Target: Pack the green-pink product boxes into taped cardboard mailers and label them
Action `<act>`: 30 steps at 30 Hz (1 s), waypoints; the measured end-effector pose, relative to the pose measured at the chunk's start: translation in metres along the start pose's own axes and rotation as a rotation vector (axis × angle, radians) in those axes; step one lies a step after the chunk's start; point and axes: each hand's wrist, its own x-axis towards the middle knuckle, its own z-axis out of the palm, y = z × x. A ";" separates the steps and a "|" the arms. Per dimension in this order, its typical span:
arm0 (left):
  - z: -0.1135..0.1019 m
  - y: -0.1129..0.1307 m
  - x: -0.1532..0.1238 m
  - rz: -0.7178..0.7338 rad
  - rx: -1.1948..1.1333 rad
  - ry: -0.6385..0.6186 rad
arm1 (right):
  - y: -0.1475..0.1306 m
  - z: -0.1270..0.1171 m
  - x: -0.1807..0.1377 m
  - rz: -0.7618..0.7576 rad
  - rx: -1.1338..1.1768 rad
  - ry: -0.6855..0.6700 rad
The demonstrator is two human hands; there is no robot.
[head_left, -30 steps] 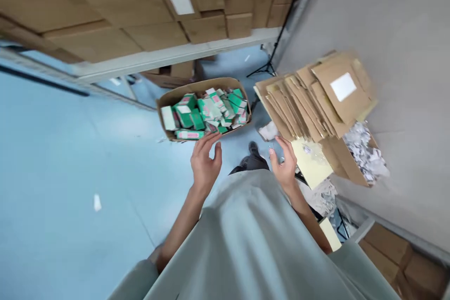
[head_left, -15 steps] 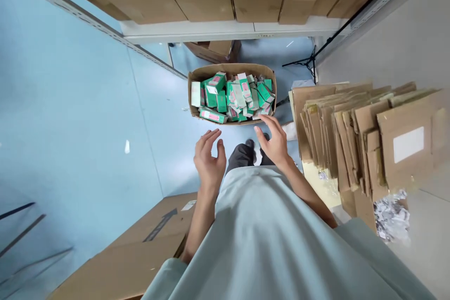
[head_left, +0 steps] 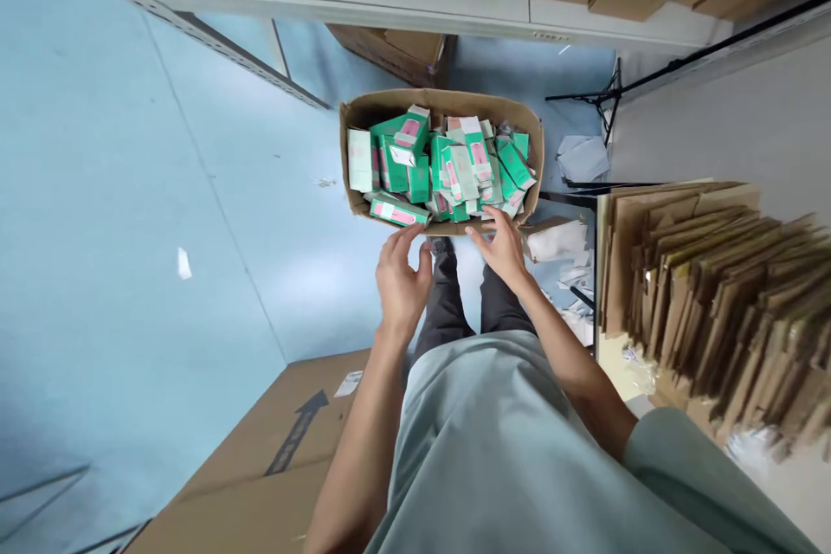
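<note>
A brown cardboard box (head_left: 441,97) with no lid stands in front of my legs, filled with several small green, white and pink cartons (head_left: 464,160) lying at many angles. My left hand (head_left: 402,277) is at the box's near edge, thumb and fingers apart, with nothing in it. Farther right, my right hand (head_left: 499,249) reaches over the same edge with its fingers spread, close to the cartons and holding none. From this angle I cannot tell whether either hand touches the box. One green carton (head_left: 398,211) lies along the near wall by my left fingertips.
Above the box runs a shelf beam (head_left: 415,4) with cardboard boxes on it; another box (head_left: 396,48) sits underneath. Flattened cardboard (head_left: 714,303) is stacked at the right, near a black tripod (head_left: 610,95). A large carton (head_left: 279,441) stands at my left.
Both hands have moved forward to the near edge of the box. My view has shifted, so the box and cartons appear larger. Both hands stay without anything in them.
</note>
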 end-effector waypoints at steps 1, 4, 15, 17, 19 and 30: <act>0.007 -0.021 0.014 -0.019 0.006 -0.014 | 0.015 0.017 0.017 0.078 0.027 0.013; 0.041 -0.084 0.057 -0.084 0.024 -0.068 | 0.062 0.067 0.065 0.318 0.149 0.078; 0.233 -0.243 0.275 0.060 -0.008 -0.363 | 0.222 0.170 0.177 0.934 0.922 0.168; 0.255 -0.258 0.300 0.082 0.043 -0.473 | 0.233 0.178 0.178 0.886 0.967 0.150; 0.264 -0.266 0.307 0.098 0.112 -0.536 | 0.237 0.184 0.174 0.862 0.981 0.141; 0.154 -0.148 0.196 0.237 0.147 -0.443 | 0.163 0.129 0.075 1.014 1.328 0.182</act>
